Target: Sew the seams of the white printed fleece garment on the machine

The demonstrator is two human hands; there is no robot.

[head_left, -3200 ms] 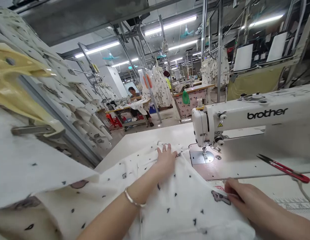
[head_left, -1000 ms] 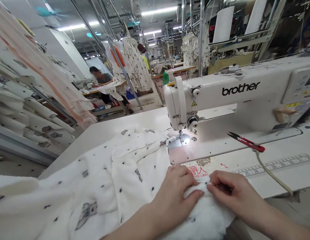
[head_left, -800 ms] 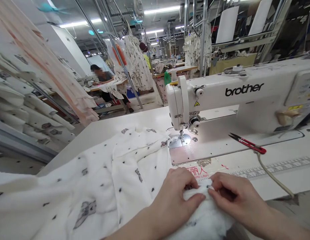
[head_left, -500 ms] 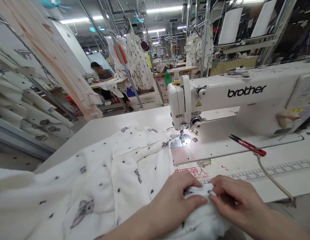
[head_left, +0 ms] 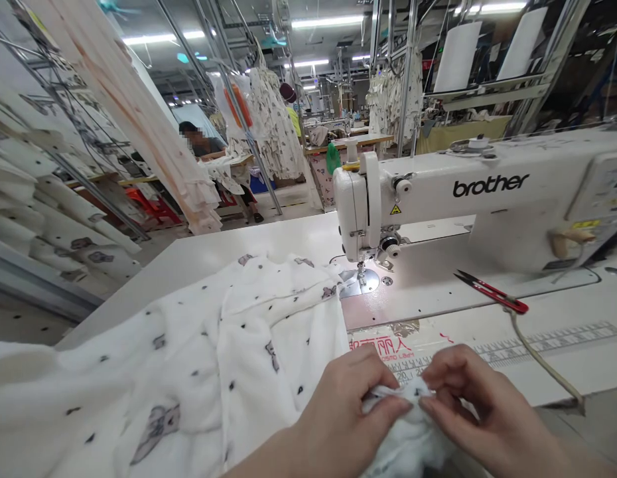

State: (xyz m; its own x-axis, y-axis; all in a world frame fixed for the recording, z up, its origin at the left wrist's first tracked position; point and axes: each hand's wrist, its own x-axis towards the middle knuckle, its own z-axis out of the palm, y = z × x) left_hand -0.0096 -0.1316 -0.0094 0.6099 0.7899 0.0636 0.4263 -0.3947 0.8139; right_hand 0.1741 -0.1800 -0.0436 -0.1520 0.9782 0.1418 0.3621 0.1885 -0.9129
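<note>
The cloth (head_left: 259,332) is looking soft and matt, the sewing machine (head_left: 428,206) is showing smooth, glossy white paint, its needle plate (head_left: 361,282) is gleaming like polished metal, and the snips (head_left: 492,287) are showing steel blades and a red coating.

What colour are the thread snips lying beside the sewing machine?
The thread snips have red handles and dark blades; this shows best in the head view.

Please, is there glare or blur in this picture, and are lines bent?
Head view: the needle plate shows glare, the ceiling lights look overexposed, the wide lens tilts the metal poles, and the cloth at the bottom edge looks slightly blurred.
</note>
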